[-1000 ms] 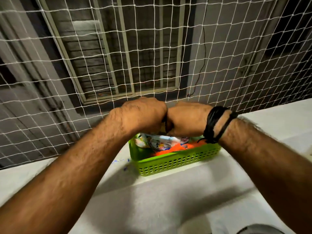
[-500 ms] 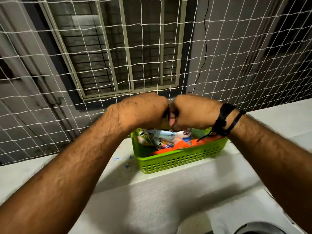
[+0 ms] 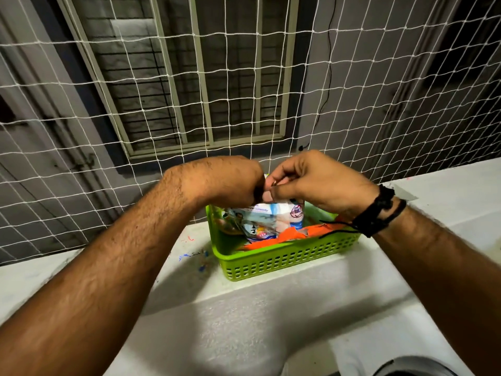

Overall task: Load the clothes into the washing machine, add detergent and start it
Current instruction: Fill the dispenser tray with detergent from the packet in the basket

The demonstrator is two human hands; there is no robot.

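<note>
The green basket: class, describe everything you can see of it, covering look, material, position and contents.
The green basket looks like moulded plastic, rectangular, its walls pierced by rows of small slots. It sits upright on the pale ledge near the white netting. Inside stand a printed white-and-blue packet and something orange. The left hand and right hand pinch the packet's top above it; neither clearly touches the basket.

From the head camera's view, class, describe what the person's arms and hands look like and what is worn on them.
Both forearms are bare and hairy, with no sleeves in view. The left hand wears nothing visible. The right hand has a ring on one finger, and the right wrist carries black cord wristbands with a loose thread end trailing from them.
</note>
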